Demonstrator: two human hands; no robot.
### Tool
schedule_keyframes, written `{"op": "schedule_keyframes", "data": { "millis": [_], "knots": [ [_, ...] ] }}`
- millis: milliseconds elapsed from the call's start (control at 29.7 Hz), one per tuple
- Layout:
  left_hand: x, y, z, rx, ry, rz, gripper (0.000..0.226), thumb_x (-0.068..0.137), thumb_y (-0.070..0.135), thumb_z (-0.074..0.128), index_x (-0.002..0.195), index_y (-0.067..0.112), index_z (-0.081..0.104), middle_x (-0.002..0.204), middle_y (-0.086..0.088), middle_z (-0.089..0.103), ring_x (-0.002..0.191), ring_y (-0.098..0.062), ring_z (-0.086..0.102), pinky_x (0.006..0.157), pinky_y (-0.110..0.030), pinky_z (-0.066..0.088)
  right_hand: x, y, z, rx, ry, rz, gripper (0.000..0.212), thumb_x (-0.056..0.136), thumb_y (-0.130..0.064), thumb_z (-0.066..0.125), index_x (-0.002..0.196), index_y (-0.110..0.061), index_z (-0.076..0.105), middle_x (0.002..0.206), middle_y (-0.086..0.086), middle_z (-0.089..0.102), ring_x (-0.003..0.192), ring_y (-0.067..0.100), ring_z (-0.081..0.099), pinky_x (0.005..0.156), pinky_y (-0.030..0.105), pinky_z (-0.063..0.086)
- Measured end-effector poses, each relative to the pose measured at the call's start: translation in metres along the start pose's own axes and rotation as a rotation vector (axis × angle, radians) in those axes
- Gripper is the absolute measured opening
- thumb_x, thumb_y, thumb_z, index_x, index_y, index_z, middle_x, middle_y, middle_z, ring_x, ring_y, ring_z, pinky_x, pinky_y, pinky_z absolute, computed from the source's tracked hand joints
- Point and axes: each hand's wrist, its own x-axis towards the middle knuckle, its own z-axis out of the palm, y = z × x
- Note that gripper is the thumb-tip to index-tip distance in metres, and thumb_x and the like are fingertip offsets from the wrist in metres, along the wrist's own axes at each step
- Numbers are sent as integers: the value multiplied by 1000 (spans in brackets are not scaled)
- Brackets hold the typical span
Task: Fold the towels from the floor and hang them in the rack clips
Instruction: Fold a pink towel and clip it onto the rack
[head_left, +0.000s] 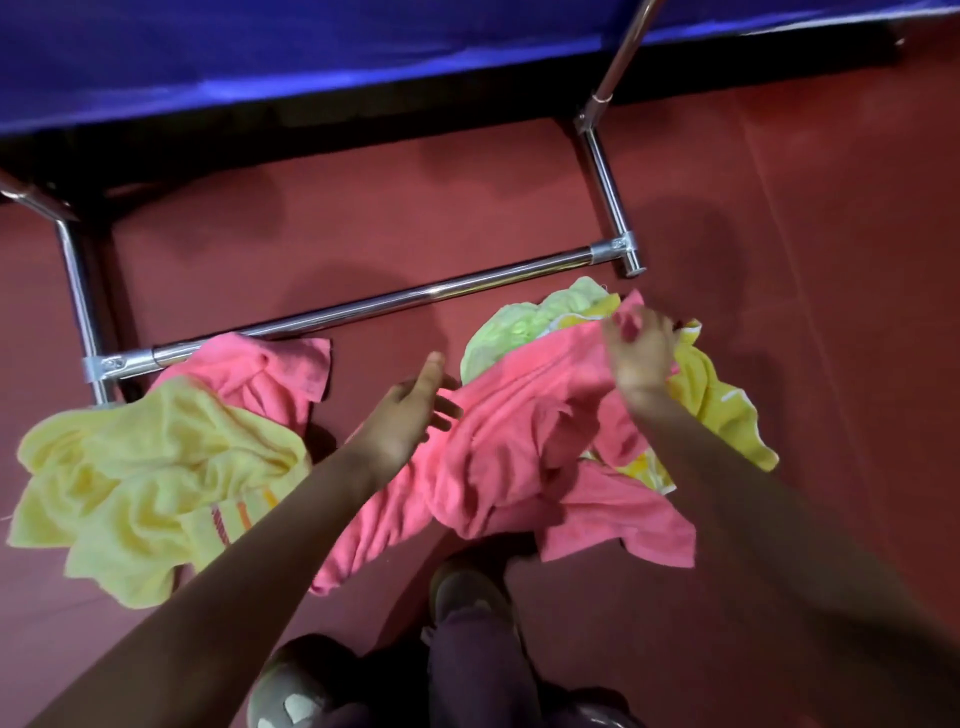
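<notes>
A large pink towel (498, 441) lies crumpled in the middle of the red floor. My right hand (641, 353) pinches its far corner and lifts it. My left hand (410, 410) is open, fingers straight, touching the towel's left edge. A yellow towel (140, 483) lies bunched at the left, and a second pink towel (270, 374) rests behind it against the rack's base bar (363, 306). Under the lifted pink towel sit a pale green towel (514, 327) and a yellow patterned towel (717, 405). No rack clips show.
The steel rack's base legs (608, 192) stand on the floor at left and right. A blue cloth-covered surface (311, 57) runs across the back. My shoes (291, 691) and trouser legs are at the bottom centre. Bare red floor (831, 234) extends to the right.
</notes>
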Motion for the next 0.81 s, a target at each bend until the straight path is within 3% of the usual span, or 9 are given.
{"op": "schedule_keyframes", "data": {
  "millis": [135, 236, 303, 337, 370, 404, 505, 640, 808],
  "knots": [
    [9, 4, 12, -84, -18, 17, 44, 96, 40, 20, 85, 16, 55, 69, -2, 56, 61, -12, 48, 56, -21, 37, 33, 22, -2, -147, -103, 386, 51, 89, -36, 44, 125, 0, 45, 132, 21, 49, 126, 37, 40, 104, 40, 30],
    [9, -3, 11, -79, -34, 30, 45, 96, 40, 20, 95, 12, 55, 71, -2, 57, 63, -13, 49, 60, -23, 36, 35, 26, -9, 92, -136, 433, 45, 90, -26, 47, 126, 1, 44, 130, 16, 53, 122, 33, 47, 99, 35, 36],
    [7, -5, 8, -74, -30, 31, 45, 96, 40, 20, 98, 11, 55, 71, -1, 57, 64, -13, 50, 62, -24, 37, 31, 17, -16, 247, -153, 349, 31, 89, -14, 51, 112, 7, 54, 113, 12, 64, 102, 19, 59, 88, 32, 42],
    [6, -6, 6, -76, -29, 33, 45, 96, 39, 21, 99, 11, 55, 72, -1, 57, 65, -13, 50, 62, -24, 37, 28, 11, -18, 299, -149, 269, 23, 88, -10, 53, 98, 9, 60, 89, 5, 72, 81, 4, 60, 81, 30, 44],
    [3, -5, 5, -76, -33, 31, 44, 96, 38, 21, 100, 10, 55, 73, -1, 57, 65, -13, 50, 63, -24, 37, 25, 4, -21, 325, -159, 177, 18, 86, -8, 55, 87, 9, 62, 64, -9, 68, 60, -9, 52, 71, 23, 44],
    [-2, -4, 3, -67, -38, 38, 43, 96, 38, 22, 101, 10, 55, 73, -1, 57, 66, -13, 50, 64, -24, 38, 20, -5, -25, 340, -185, 95, 17, 85, -8, 58, 86, 9, 62, 53, -16, 59, 48, -12, 46, 62, 14, 41],
    [-15, 9, -3, -23, -28, 84, 37, 96, 35, 26, 101, 12, 55, 76, 2, 59, 70, -12, 54, 66, -23, 40, 2, -41, -42, 353, -386, -170, 20, 82, 2, 58, 101, 4, 61, 63, -16, 60, 54, -14, 50, 62, 7, 41],
    [-39, 44, -15, -35, 96, 237, 16, 95, 22, 39, 102, 17, 53, 83, 13, 56, 79, 1, 52, 67, -6, 41, -35, -97, -75, 337, -679, -367, 23, 80, 5, 58, 100, -6, 62, 60, -25, 65, 61, -14, 55, 64, 5, 42],
    [-83, 90, -37, 148, 102, 525, 30, 91, 12, 46, 121, 16, 50, 122, 8, 44, 116, -3, 41, 93, -4, 31, -82, -155, -126, 367, -902, -500, 20, 79, 5, 59, 97, -2, 63, 56, -25, 64, 59, -13, 55, 60, 4, 42]
  ]
}}
